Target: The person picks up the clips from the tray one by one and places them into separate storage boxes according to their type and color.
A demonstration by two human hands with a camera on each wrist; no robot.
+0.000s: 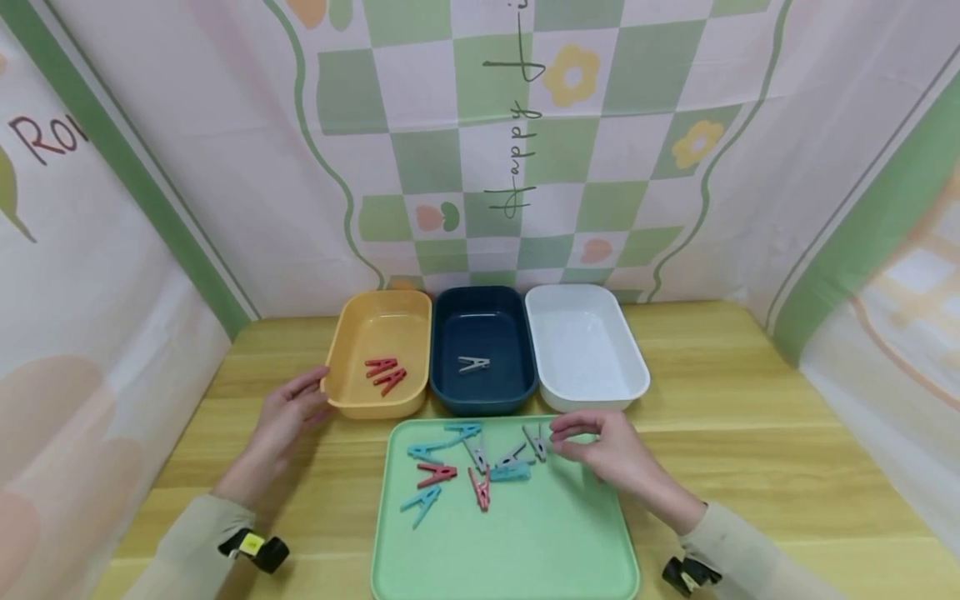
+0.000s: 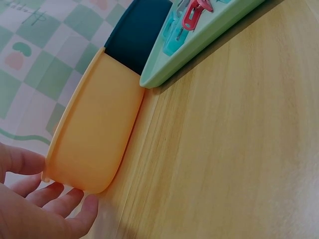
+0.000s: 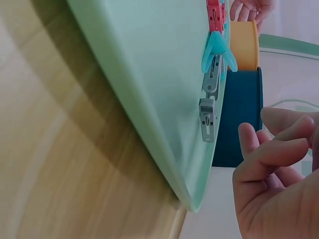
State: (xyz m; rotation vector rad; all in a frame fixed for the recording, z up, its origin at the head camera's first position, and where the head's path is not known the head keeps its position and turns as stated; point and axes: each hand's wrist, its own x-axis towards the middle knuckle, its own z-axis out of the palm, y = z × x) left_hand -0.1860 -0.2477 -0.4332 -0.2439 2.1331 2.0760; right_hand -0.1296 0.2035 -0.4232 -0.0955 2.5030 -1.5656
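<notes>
My left hand (image 1: 292, 412) touches the left side of the yellow bin (image 1: 347, 367); in the left wrist view its fingers (image 2: 65, 201) rest loosely at the bin's end, thumb near the rim. Two red clothespins (image 1: 389, 381) lie in that bin. A grey clothespin (image 1: 474, 364) lies in the dark blue bin (image 1: 483, 408). Over the upper right of the green tray (image 1: 555, 542), my right hand (image 1: 611, 450) hovers with bent fingers and nothing visible in them. Its fingertips are beside a grey clothespin (image 1: 537, 443), apart from it in the right wrist view.
Blue, red and grey clothespins are grouped on the tray's upper left and middle, including a blue one (image 1: 422, 502) and a red one (image 1: 437, 474). A white bin (image 1: 585, 350) adjoins the blue bin. Behind the wooden table (image 1: 750, 467) hangs a patterned cloth (image 1: 495, 150).
</notes>
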